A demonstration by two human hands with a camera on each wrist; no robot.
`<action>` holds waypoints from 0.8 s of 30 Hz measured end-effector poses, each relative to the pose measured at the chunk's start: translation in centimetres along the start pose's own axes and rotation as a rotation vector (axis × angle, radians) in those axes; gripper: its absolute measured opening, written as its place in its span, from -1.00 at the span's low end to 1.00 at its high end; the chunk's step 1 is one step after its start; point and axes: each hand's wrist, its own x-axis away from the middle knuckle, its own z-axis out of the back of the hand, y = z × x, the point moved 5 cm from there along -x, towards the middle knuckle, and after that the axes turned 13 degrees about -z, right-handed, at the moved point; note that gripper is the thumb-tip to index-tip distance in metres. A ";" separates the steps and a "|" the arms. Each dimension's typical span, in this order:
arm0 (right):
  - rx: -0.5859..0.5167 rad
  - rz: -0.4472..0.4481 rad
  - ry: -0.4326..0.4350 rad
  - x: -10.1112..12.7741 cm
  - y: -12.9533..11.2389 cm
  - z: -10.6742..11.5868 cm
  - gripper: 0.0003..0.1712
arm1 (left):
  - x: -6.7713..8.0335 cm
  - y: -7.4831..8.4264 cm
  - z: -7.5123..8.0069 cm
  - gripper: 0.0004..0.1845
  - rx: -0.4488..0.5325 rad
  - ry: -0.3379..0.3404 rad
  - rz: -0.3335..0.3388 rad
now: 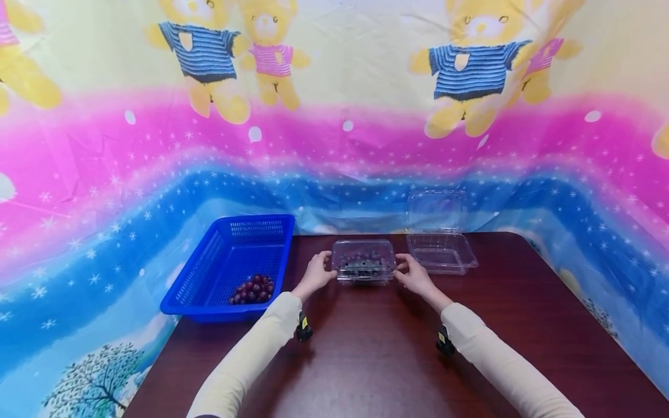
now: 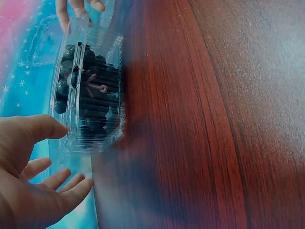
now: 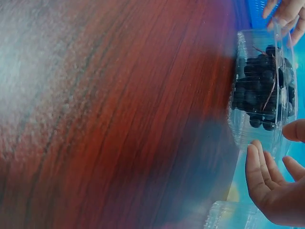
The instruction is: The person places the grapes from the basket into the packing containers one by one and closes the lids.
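Note:
A clear plastic clamshell box (image 1: pixel 364 261) stands near the far edge of the table, its lid down. Dark grapes (image 2: pixel 95 95) with a brown stem show through its wall in the left wrist view. My left hand (image 1: pixel 316 274) is at the box's left end, thumb tip at the lid rim and the other fingers loosely extended. At the opposite end is my right hand (image 1: pixel 415 276), its thumb (image 3: pixel 294 130) by the rim and its fingers (image 3: pixel 259 167) nearly straight beside the end wall. Whether every fingertip touches the plastic is hard to tell.
To the left sits a blue plastic basket (image 1: pixel 175 302) with a bunch of red grapes (image 1: pixel 253 289) in its near right corner. A second clear clamshell (image 1: pixel 441 255) stands at the right with its lid up. A patterned cloth (image 1: pixel 345 145) hangs behind the dark wooden table (image 1: pixel 376 348).

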 end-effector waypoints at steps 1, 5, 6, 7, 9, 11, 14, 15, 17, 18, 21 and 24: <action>0.023 0.022 0.020 0.0 -0.1 0.0 -0.43 | 0.0 0.1 0.0 -0.37 -0.013 0.001 -0.017; 0.108 0.107 0.093 0.0 -0.4 0.1 -0.44 | -0.1 0.5 0.1 -0.33 -0.062 -0.002 -0.078; 0.112 0.117 0.098 0.1 -0.4 0.1 -0.44 | -0.1 0.6 0.1 -0.33 -0.072 -0.004 -0.092; 0.113 0.124 0.099 0.1 -0.3 0.1 -0.44 | -0.1 0.7 0.2 -0.32 -0.084 -0.006 -0.104; 0.110 0.136 0.097 0.1 -0.3 0.0 -0.45 | 0.0 0.7 0.2 -0.31 -0.099 -0.013 -0.114; 0.103 0.139 0.094 0.1 -0.3 0.0 -0.46 | -0.1 0.7 0.2 -0.30 -0.103 -0.013 -0.127; 0.114 0.141 0.100 0.1 -0.4 0.0 -0.45 | -0.1 0.7 0.3 -0.30 -0.105 -0.010 -0.140; 0.119 0.139 0.107 0.1 -0.4 0.0 -0.45 | -0.1 0.7 0.3 -0.31 -0.104 -0.009 -0.142; 0.131 0.140 0.126 0.1 -0.5 0.0 -0.45 | -0.1 0.7 0.4 -0.31 -0.103 -0.005 -0.151; 0.137 0.144 0.135 0.1 -0.6 0.0 -0.45 | -0.1 0.6 0.4 -0.32 -0.106 -0.005 -0.155; 0.153 0.156 0.157 0.2 -0.8 0.0 -0.47 | -0.1 0.5 0.4 -0.32 -0.118 -0.005 -0.162; 0.161 0.173 0.170 0.3 -0.9 0.0 -0.51 | 0.0 0.4 0.4 -0.33 -0.126 0.000 -0.174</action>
